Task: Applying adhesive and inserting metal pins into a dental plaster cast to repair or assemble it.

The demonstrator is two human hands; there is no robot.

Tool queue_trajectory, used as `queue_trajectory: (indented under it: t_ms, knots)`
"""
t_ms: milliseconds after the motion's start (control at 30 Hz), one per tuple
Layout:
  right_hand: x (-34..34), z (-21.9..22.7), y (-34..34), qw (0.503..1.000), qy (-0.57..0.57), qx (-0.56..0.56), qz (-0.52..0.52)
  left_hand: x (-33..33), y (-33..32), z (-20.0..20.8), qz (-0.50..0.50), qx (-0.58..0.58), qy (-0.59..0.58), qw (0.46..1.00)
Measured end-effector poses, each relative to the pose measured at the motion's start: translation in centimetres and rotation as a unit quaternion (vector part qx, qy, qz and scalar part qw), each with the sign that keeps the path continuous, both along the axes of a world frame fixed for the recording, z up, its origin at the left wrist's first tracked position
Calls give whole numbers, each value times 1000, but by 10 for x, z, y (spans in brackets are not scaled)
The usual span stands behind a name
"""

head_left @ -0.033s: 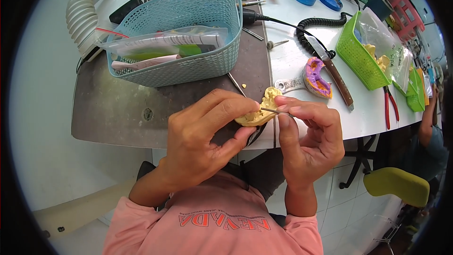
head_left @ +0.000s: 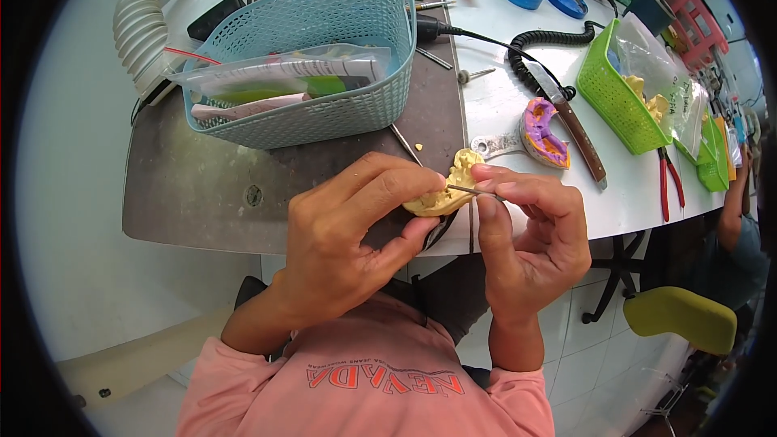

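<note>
My left hand [head_left: 344, 222] is closed on a pale yellow plaster dental cast [head_left: 435, 205], fingers over its top and thumb along its near side. The cast is at the front edge of the bench. From the other side my right hand [head_left: 538, 235] pinches a thin dark metal tool [head_left: 463, 188] between thumb and fingers. The tool's shaft crosses the cast and its tip points at my left fingertips; whether it touches them I cannot tell. A small yellow chip [head_left: 418, 146] lies just beyond the cast. To its right sits a dental impression [head_left: 544, 133] with purple and orange material.
A blue-grey mesh basket [head_left: 299, 125] with plastic bags stands at the back left, beside a white hose [head_left: 142, 20]. On the right lie a wooden-handled knife [head_left: 583, 142], red pliers [head_left: 666, 186] and a green basket [head_left: 619, 101] holding casts. Another person's arm [head_left: 732, 202] shows far right.
</note>
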State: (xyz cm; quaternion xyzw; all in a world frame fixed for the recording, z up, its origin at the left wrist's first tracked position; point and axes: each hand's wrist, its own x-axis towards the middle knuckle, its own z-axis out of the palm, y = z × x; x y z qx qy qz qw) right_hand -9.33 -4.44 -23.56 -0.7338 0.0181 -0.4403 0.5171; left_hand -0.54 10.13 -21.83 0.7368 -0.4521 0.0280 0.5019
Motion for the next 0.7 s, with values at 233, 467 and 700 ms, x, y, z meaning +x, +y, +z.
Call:
queue_trajectory:
  t_ms: [233, 467, 700]
  knots:
    - [1, -1, 0, 1000, 1, 0, 0, 0, 0, 0, -1, 4, -4, 1000]
    - [4, -3, 1, 999, -30, 23, -19, 0, 0, 0, 5, 5, -9, 1000]
    - [-1, -3, -3, 998, -43, 41, 5, -1, -2, 0, 3, -1, -17, 1000]
